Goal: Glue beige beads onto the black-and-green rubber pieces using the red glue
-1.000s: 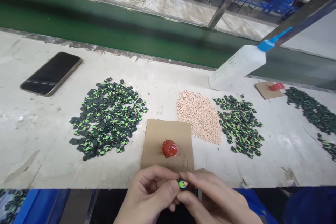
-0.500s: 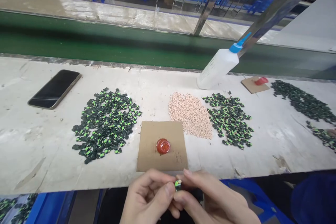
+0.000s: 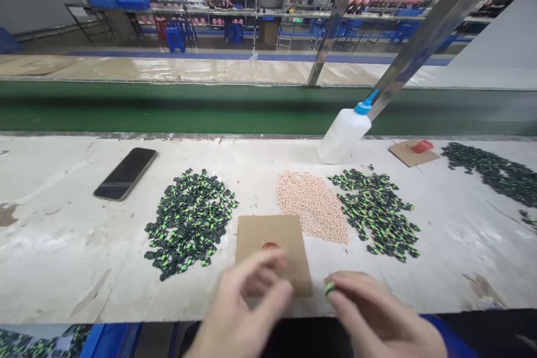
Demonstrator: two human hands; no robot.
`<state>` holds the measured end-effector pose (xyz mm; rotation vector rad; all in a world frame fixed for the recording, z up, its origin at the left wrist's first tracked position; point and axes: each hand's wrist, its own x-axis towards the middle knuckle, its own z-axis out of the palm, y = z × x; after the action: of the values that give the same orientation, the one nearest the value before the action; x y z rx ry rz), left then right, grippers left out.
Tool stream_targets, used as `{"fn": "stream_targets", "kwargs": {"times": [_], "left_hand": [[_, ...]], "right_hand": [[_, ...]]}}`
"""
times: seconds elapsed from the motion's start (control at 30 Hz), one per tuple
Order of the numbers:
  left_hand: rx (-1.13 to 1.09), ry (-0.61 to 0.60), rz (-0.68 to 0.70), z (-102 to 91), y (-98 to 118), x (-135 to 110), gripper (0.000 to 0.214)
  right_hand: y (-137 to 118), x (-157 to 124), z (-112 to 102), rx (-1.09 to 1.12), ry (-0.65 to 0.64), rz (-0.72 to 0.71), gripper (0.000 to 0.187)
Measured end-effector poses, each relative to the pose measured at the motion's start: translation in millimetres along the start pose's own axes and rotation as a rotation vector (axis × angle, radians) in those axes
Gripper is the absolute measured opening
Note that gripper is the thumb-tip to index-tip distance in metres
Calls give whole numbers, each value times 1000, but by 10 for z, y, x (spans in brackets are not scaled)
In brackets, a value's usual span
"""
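My right hand (image 3: 377, 310), low on the right, pinches a small green-and-black piece (image 3: 330, 288) between thumb and forefinger. My left hand (image 3: 247, 302) is blurred by motion, thumb and forefinger apart, with nothing visible between them. It partly covers a brown cardboard square (image 3: 268, 229) and most of the red blob (image 3: 271, 245) on it. Beyond the cardboard lies a heap of tiny pale pink beads (image 3: 310, 204). Beside the beads is a pile of green-and-black pieces (image 3: 377, 210), with a larger pile of dark green-marked pieces (image 3: 188, 221) on the left.
A white bottle with a blue nozzle (image 3: 344, 135) leans tilted behind the beads. A phone (image 3: 126, 173) lies at the left. On the right, another cardboard piece (image 3: 406, 152) carries a red cap (image 3: 422, 146), near more dark pieces (image 3: 495, 170). A metal post (image 3: 436, 28) slants above.
My hands have moved apart: the right went rightward with the small piece, the left let go and rose over the cardboard. The camera view has tilted up.
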<state>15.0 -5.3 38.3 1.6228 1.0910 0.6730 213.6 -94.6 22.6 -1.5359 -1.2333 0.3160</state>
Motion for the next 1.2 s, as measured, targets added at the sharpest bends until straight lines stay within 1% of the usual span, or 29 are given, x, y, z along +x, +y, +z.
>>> {"fn": "stream_targets", "kwargs": {"times": [0.03,0.07,0.1,0.13,0.2,0.27,0.33,0.4,0.5,0.63,0.77,0.87,1.03,1.2], "left_hand": [[359,88,141,-120,-26,164,37],[489,144,175,-244,-52,337,38],[558,154,198,-362,-78,507,38],[621,121,217,-465,-105,661,37],[715,39,256,-609,-155,894,34],[787,-35,284,-675,-193,1013,35],[843,-87,299,-703,-212,1051,40],[888,-129,306,-726,-208,1063,44],[951,-169,306,-767,-174,1102,42],[1018,-180,301,-798,-135,1166,39],[1030,-174,298,-796,-132,1190,36],[1021,-194,289,-784,-111,1210,36],[1009,-223,253,-799,-11,1236,36],[1007,-187,203,-897,10,1249,29]], "right_hand": [[146,36,-84,-137,6,2,4],[295,75,-169,-296,73,-10,11],[437,118,-251,-429,112,-47,16],[561,161,-323,-528,104,-73,20],[736,247,-427,-613,126,-111,25],[808,325,-462,-643,136,-139,28],[804,401,-427,-666,135,-164,28],[763,491,-329,-672,109,-182,26],[692,666,-109,-650,-3,-205,25],[638,874,159,-633,-166,-213,26],[652,943,266,-617,-238,-222,30],[673,946,284,-602,-240,-212,33],[648,968,287,-543,-206,-178,28],[556,933,220,-402,-137,-139,23]]}}
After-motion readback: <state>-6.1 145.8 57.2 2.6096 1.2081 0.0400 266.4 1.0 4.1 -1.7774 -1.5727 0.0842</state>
